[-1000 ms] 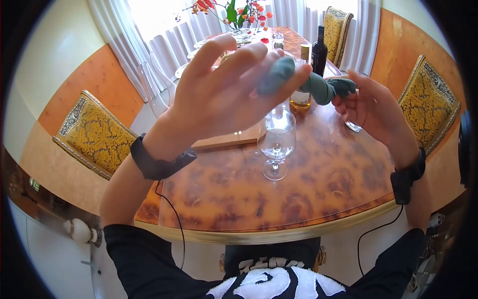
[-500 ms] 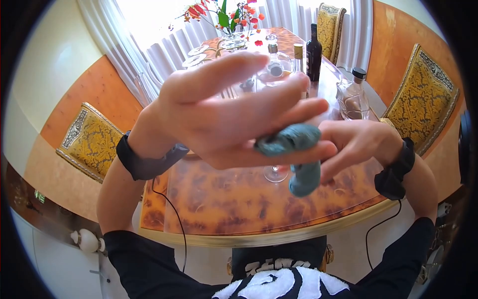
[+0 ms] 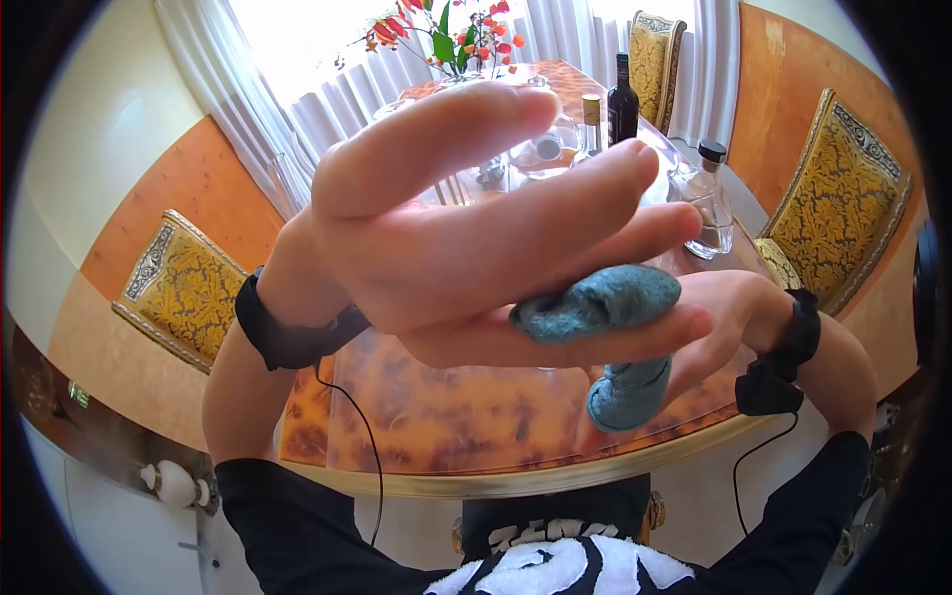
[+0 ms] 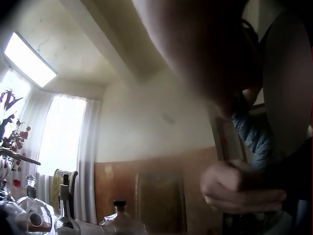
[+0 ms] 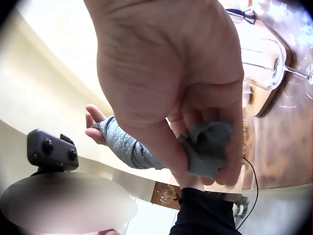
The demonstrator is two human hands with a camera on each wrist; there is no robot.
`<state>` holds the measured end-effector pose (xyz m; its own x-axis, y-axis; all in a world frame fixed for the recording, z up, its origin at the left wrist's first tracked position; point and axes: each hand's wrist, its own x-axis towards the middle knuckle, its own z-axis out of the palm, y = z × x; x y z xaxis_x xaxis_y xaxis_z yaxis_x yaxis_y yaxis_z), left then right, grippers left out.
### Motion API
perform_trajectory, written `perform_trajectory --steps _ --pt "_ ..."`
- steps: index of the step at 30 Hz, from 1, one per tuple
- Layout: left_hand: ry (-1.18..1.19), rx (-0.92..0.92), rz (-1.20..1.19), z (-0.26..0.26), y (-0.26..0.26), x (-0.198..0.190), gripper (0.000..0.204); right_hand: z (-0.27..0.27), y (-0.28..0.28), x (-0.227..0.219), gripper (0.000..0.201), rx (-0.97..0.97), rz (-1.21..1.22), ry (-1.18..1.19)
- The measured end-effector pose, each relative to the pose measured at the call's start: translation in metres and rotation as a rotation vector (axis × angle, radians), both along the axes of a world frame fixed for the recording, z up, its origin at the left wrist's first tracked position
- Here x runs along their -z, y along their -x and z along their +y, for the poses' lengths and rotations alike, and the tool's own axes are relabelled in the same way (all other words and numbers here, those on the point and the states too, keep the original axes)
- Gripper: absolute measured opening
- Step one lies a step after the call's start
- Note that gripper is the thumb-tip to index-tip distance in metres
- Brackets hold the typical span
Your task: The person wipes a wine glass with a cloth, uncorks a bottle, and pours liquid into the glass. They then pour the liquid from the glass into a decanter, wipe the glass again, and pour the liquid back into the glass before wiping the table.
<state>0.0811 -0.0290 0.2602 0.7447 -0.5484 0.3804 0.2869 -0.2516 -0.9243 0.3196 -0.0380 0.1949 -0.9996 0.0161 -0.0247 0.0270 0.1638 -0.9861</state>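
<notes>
A twisted green-grey cloth [image 3: 630, 297] is held between both hands above the near end of the table. My left hand [image 3: 486, 238] pinches it between the thumb and the fingers, its other fingers spread. Below and to the right, my right hand [image 3: 716, 307] grips the cloth's lower end, partly behind the left hand. In the left wrist view the rolled cloth [image 4: 252, 137] slants down to the right hand [image 4: 239, 188]. Close up in the right wrist view, a bunched end of the cloth [image 5: 208, 149] sits between the right hand's thumb and fingers.
A glass decanter with a black stopper [image 3: 706, 203], a dark bottle [image 3: 623, 104] and another decanter [image 3: 545, 149] stand on the glossy table [image 3: 426, 416]. A stemmed glass [image 5: 274, 63] shows in the right wrist view. Flowers [image 3: 461, 40] stand far back; patterned chairs [image 3: 183, 293] flank the table.
The cloth was stretched almost level between the hands; now it is bent, its end lower. The right hand came down and toward the body, and the left hand shifted right, covering the stemmed glass.
</notes>
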Motion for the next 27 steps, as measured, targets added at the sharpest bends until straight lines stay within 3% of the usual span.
perform_trajectory --steps 4,6,7,9,10,12,15,17,20,23,25,26,27 --pt "-0.007 0.018 -0.031 -0.001 0.003 0.005 0.046 -0.003 -0.002 -0.004 0.021 0.083 0.007 -0.039" --pt "0.026 -0.122 0.031 -0.009 0.011 0.008 0.048 -0.007 -0.001 -0.012 0.021 0.192 -0.302 -0.034" --pt "0.028 -0.123 0.03 -0.008 0.013 0.009 0.048 -0.007 0.0 -0.005 0.021 0.191 -0.303 -0.033" --pt "0.011 -0.109 0.034 -0.003 0.017 0.009 0.047 -0.004 -0.001 0.015 0.026 0.3 0.028 -0.186" --pt "0.012 -0.107 0.032 -0.001 0.02 0.007 0.047 -0.005 -0.005 0.012 0.026 0.301 0.025 -0.186" --pt "-0.08 -0.155 0.058 0.003 0.028 0.002 0.047 -0.009 -0.014 0.001 0.034 0.415 -0.202 -0.049" --pt "-0.02 -0.207 0.036 0.004 0.037 0.007 0.047 -0.023 -0.014 -0.008 0.034 0.525 -0.115 -0.133" --pt "-0.019 -0.134 0.002 0.016 0.036 0.009 0.045 -0.028 -0.017 -0.009 0.037 0.565 -0.097 -0.191" --pt "0.023 -0.227 -0.041 0.016 0.037 0.01 0.041 -0.026 -0.026 -0.011 0.042 0.665 -0.061 -0.265" --pt "0.288 -0.331 -0.033 0.017 0.034 0.009 0.038 -0.011 -0.032 -0.013 0.043 0.717 0.015 -0.331" --pt "0.364 -0.276 -0.023 0.025 0.029 0.013 0.037 -0.005 -0.032 -0.02 0.045 0.839 -0.059 -0.563" --pt "0.459 -0.372 -0.023 0.023 0.025 0.016 0.036 -0.002 -0.031 -0.025 0.045 0.87 -0.097 -0.708" --pt "0.557 -0.467 -0.023 0.022 0.023 0.02 0.035 0.003 -0.031 -0.027 0.045 0.866 -0.102 -0.71"
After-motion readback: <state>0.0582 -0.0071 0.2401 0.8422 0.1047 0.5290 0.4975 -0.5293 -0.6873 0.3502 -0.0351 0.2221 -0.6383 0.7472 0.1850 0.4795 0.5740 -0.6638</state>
